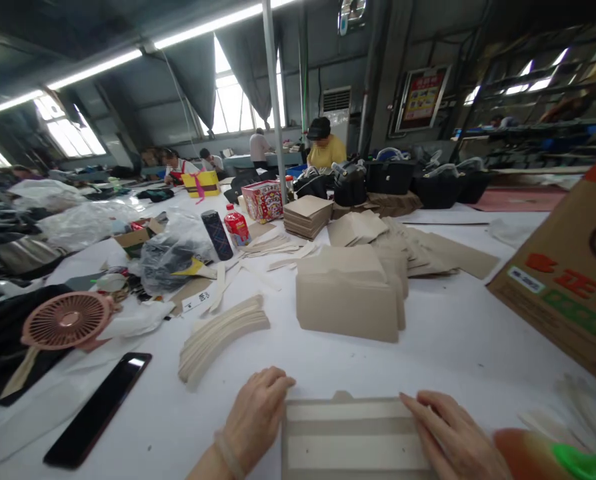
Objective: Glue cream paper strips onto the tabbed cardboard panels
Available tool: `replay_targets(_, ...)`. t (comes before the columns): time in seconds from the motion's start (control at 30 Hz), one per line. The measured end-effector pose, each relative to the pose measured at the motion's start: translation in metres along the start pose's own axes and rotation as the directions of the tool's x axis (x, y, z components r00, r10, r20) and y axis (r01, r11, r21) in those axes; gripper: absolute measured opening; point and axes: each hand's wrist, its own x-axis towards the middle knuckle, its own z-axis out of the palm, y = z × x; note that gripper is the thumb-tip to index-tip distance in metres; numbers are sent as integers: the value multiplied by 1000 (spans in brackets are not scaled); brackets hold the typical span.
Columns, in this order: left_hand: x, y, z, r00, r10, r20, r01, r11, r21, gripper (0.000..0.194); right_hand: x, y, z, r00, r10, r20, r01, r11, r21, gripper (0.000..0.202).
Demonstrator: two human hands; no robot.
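A flat beige board panel with a paler strip along its top lies at the bottom centre of the white table. My left hand rests at the panel's upper left corner, fingers bent together at its edge. At the upper right corner is my right hand, its fingers stretched over the panel's right side. Beyond them stands a stack of beige boards. A fanned pile of pale strips lies to the left of that stack.
On the left are a black phone and a pink fan. A cardboard box stands at the right. Farther back are a red bottle, a dark cylinder, black bags and a person in yellow.
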Motion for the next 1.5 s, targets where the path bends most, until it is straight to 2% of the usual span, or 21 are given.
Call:
replay_targets(0.07,-1,-12,-4,997,-27,-71,26,999,-24,28,8,1,1,983,178,45,-182,978,104,27)
replay_targets(0.13,0,-22,-5,993,-24,-114,15,997,-75,23,27,0,3,935,344,87,-355,915,192,28)
replay_targets(0.2,7,-27,-4,987,-61,-147,30,978,-206,21,54,1,7,892,449,48,-447,861,243,33)
replay_targets(0.3,31,-30,1,974,-192,-124,115,881,-458,28,93,9,17,863,499,-83,-473,854,217,43)
replay_targets(0.4,69,-28,10,959,-275,-61,186,780,-597,46,117,18,26,836,519,-178,-493,853,172,43)
replay_targets(0.53,116,-23,31,937,-350,-25,251,718,-650,65,121,20,37,823,519,-230,-500,855,141,35)
replay_targets(0.67,131,-17,49,903,-429,-15,300,656,-693,70,110,14,43,836,488,-251,-467,873,139,43)
replay_targets(0.83,120,-10,54,881,-474,-1,307,572,-760,72,99,2,37,834,487,-261,-444,872,207,53)
replay_targets(0.97,114,-3,46,873,-487,-12,282,525,-803,65,96,-12,26,812,528,-246,-437,832,343,39)
replay_targets(1.07,118,-1,37,866,-500,-6,290,511,-810,45,100,-26,18,800,583,-144,-451,742,496,24)
replay_targets(1.13,120,0,29,871,-491,23,306,506,-806,26,103,-34,12,784,618,-53,-472,650,596,24)
replay_targets(1.23,113,4,10,881,-467,80,325,474,-818,29,101,-43,-4,756,651,67,-500,509,701,30)
replay_targets(1.3,96,10,-8,893,-435,117,325,442,-836,36,92,-47,-20,738,659,142,-524,428,736,34)
replay_targets(1.4,55,22,-32,911,-345,228,365,411,-835,43,66,-50,-45,707,651,274,-588,326,740,37)
replay_targets(1.47,21,27,-35,900,-300,316,421,412,-808,46,44,-52,-53,681,628,377,-650,280,707,39)
replay_targets(1.5,5,28,-31,887,-282,366,457,421,-783,48,34,-52,-54,665,612,428,-683,267,680,40)
